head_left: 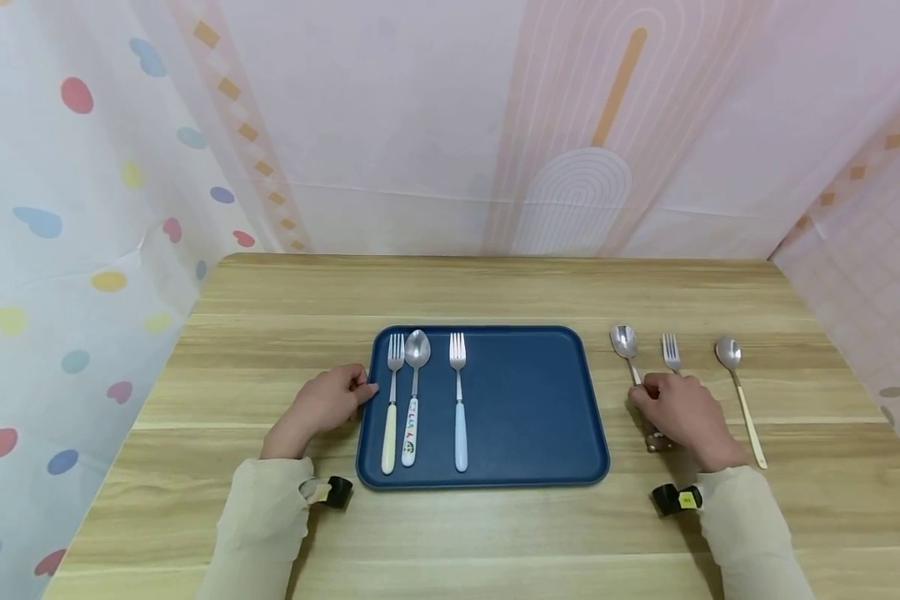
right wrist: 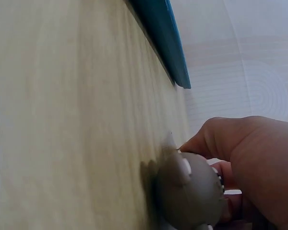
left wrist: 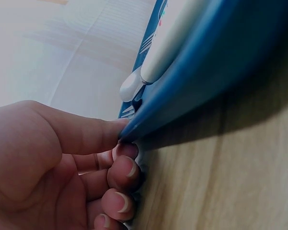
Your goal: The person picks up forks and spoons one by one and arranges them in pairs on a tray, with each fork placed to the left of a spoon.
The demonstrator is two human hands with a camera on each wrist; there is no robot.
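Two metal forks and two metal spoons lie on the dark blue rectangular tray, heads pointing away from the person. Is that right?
Not quite: the head view shows only one metal spoon, with a patterned white handle, on the dark blue rectangular tray; the two metal forks and their direction are right.

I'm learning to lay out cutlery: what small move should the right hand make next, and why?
Probably lift the brown-ended spoon: the right hand appears to pinch its handle, the spoon is outside the tray, and there is bare tray space right of the blue-handled fork.
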